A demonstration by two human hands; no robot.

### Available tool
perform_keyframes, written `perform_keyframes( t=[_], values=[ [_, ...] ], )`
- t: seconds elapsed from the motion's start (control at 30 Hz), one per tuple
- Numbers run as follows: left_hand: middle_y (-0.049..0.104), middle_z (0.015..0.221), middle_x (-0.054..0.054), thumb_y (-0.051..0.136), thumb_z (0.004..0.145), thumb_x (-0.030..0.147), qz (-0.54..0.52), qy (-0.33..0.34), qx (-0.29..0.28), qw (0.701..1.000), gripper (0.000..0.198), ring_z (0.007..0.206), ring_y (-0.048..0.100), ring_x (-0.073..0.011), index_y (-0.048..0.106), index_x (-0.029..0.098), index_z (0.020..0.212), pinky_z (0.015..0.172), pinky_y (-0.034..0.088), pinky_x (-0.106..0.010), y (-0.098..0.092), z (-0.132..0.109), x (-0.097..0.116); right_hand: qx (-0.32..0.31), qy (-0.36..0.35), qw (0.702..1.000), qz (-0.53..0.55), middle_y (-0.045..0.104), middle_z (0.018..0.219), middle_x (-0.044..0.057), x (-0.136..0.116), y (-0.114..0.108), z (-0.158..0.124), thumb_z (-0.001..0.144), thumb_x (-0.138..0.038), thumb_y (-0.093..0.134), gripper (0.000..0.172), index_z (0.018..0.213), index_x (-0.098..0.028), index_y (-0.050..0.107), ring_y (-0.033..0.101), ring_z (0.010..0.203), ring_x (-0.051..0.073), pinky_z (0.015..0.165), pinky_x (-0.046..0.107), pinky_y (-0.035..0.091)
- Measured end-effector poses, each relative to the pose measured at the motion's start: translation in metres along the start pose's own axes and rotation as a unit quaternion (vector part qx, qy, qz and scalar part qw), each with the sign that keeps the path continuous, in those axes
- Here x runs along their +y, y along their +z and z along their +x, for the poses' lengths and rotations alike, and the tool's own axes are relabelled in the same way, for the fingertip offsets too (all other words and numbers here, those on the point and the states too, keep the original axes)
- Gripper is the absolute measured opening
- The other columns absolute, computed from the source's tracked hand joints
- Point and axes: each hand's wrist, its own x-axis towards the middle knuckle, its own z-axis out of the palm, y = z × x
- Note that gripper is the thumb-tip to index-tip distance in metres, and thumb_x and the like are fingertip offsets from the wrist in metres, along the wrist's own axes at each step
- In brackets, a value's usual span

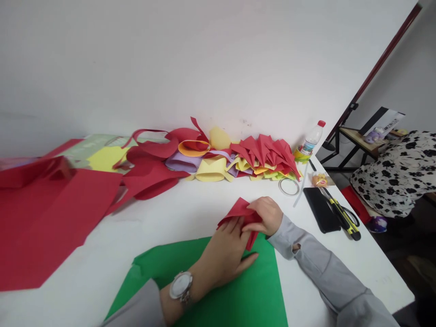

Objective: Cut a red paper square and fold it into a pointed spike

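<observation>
White wall [170, 59] and white table [163, 222] fill most of my feed, with a green sheet [252, 299] at the table's near side; I see the folded red paper [239, 207] at the green sheet's far edge, partly overlapping it. My view shows the left hand [221, 254] above the green sheet, its fingers laid flat on the folded red paper, its thumb spread away; the right hand [267, 214], at the green sheet's far right corner, pinches the paper's right side between thumb and fingers. Left of the green sheet I make out large red paper [57, 222]; beyond it, pleated red pieces [265, 150]; to its right, a tape roll [289, 186], a black phone [322, 211] and a bottle [311, 138].
</observation>
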Motion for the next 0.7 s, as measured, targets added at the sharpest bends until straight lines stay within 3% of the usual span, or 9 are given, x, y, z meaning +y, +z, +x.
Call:
perform_keyframes(
  t=[0.1, 0.2, 0.4, 0.57, 0.7],
  values=[
    [0.065, 0.107, -0.018, 0.058, 0.082, 0.045, -0.003, -0.016, 0.018, 1.0, 0.044, 0.099, 0.06, -0.0355, 0.057, 0.013, 0.112, 0.083, 0.049, -0.049, -0.003, 0.005, 0.005, -0.011, -0.043, 0.999, -0.031, 0.07, 0.087, 0.009, 0.0, 0.001, 0.0, 0.097, -0.029, 0.046, 0.02, 0.103, -0.018, 0.061, 0.063, 0.082, 0.02, 0.076, 0.035, 0.048],
    [0.067, 0.1, -0.018, 0.06, 0.081, 0.044, 0.007, -0.033, 0.012, 0.999, 0.043, 0.094, 0.062, -0.0355, 0.059, 0.011, 0.107, 0.079, 0.051, -0.048, -0.007, 0.01, 0.01, 0.019, -0.063, 0.997, -0.034, 0.071, 0.085, 0.008, -0.001, 0.002, 0.0, 0.095, -0.02, 0.044, 0.02, 0.096, -0.019, 0.064, 0.064, 0.08, 0.018, 0.073, 0.034, 0.048],
    [0.068, 0.08, -0.015, 0.061, 0.08, 0.046, 0.005, -0.076, -0.009, 0.997, 0.032, 0.078, 0.066, -0.0342, 0.065, 0.014, 0.084, 0.066, 0.052, -0.044, -0.004, 0.019, 0.019, 0.054, -0.095, 0.994, -0.031, 0.072, 0.088, 0.01, -0.009, 0.004, -0.002, 0.095, -0.021, 0.043, 0.022, 0.097, -0.018, 0.065, 0.066, 0.083, 0.019, 0.071, 0.036, 0.051],
    [0.068, 0.083, -0.018, 0.061, 0.08, 0.046, -0.008, -0.12, 0.017, 0.993, 0.034, 0.082, 0.065, -0.0378, 0.065, 0.014, 0.089, 0.068, 0.051, -0.05, 0.007, 0.021, 0.026, 0.064, -0.145, 0.985, -0.074, 0.072, 0.087, 0.011, -0.011, 0.005, -0.003, 0.098, -0.021, 0.041, 0.027, 0.093, -0.018, 0.067, 0.065, 0.082, 0.019, 0.067, 0.035, 0.05],
    [0.066, 0.074, -0.017, 0.06, 0.078, 0.05, -0.033, -0.144, 0.035, 0.988, 0.036, 0.077, 0.064, -0.0388, 0.064, 0.014, 0.081, 0.065, 0.049, -0.055, 0.02, 0.025, 0.027, 0.038, -0.165, 0.982, -0.087, 0.072, 0.09, 0.012, -0.009, 0.0, -0.006, 0.098, -0.021, 0.04, 0.029, 0.094, -0.017, 0.068, 0.065, 0.084, 0.02, 0.068, 0.036, 0.05]
  ],
)
